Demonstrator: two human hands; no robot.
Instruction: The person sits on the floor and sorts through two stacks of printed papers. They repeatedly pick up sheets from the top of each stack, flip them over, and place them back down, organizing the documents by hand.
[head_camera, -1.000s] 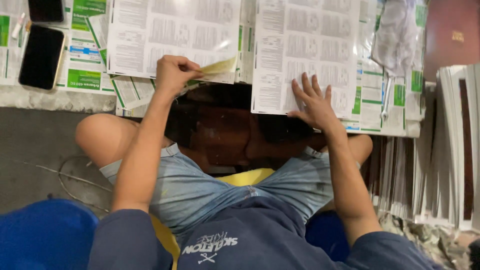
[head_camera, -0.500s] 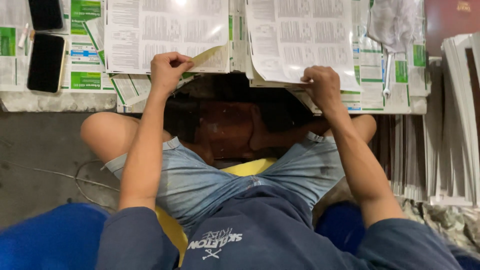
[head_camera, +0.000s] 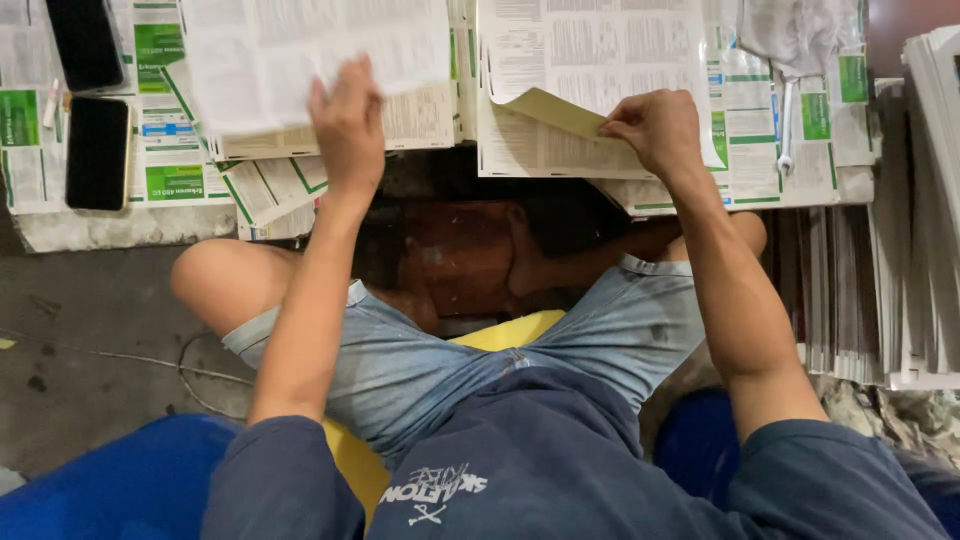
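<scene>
Paper sheets (head_camera: 590, 50), two; phones (head_camera: 97, 152), two.

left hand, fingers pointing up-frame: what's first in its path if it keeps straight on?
The left hand already rests on a loose printed sheet; straight ahead lies only more of that sheet to the frame edge. Depth is unclear.

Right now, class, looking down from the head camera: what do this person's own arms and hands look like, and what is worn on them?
Both arms are bare from the upper arm down, ending in dark navy short sleeves of a T-shirt. The left hand and right hand are bare too: no gloves, and no watch, ring or wristband shows. The shirt's chest carries a small white printed emblem.
</scene>
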